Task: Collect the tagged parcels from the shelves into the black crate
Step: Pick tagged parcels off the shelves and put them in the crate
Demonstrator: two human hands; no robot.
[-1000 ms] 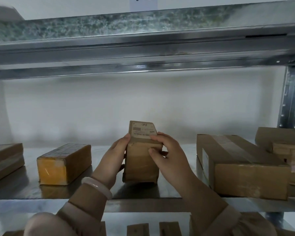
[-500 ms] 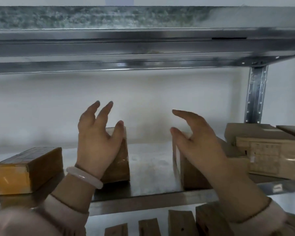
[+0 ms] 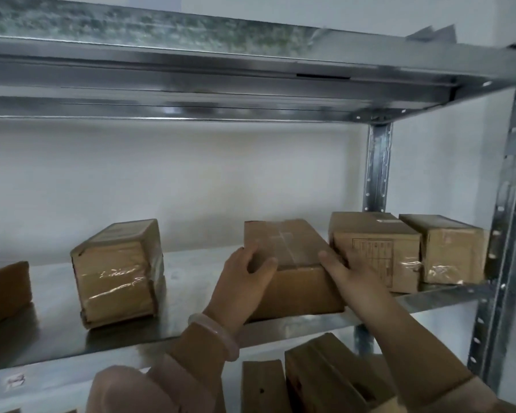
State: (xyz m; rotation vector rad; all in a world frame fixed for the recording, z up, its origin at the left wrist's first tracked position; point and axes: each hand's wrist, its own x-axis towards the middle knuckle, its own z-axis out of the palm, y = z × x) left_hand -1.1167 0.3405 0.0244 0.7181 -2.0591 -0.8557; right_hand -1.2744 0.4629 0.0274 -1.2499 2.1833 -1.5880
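Observation:
A long brown cardboard box (image 3: 289, 242) with tape along its top lies on the metal shelf (image 3: 191, 266), its front end at the shelf's edge. My left hand (image 3: 245, 281) grips its front left corner, thumb on top and fingers down the side. My right hand (image 3: 349, 272) holds the box's right edge, wedged between it and the neighbouring box (image 3: 376, 239). A smaller taped parcel (image 3: 116, 272) stands upright to the left, apart from both hands. No tag shows on the long box. The black crate is out of view.
Two more cardboard boxes, the second at the far right (image 3: 450, 251), sit against the shelf posts (image 3: 376, 168). Another box (image 3: 3, 287) shows at the left edge. Several boxes (image 3: 325, 377) lie on the shelf below. A metal shelf (image 3: 251, 70) runs overhead.
Both hands let go of the small upright parcel, lifted open, then moved right and took hold of the long cardboard box. The view swung to the right.

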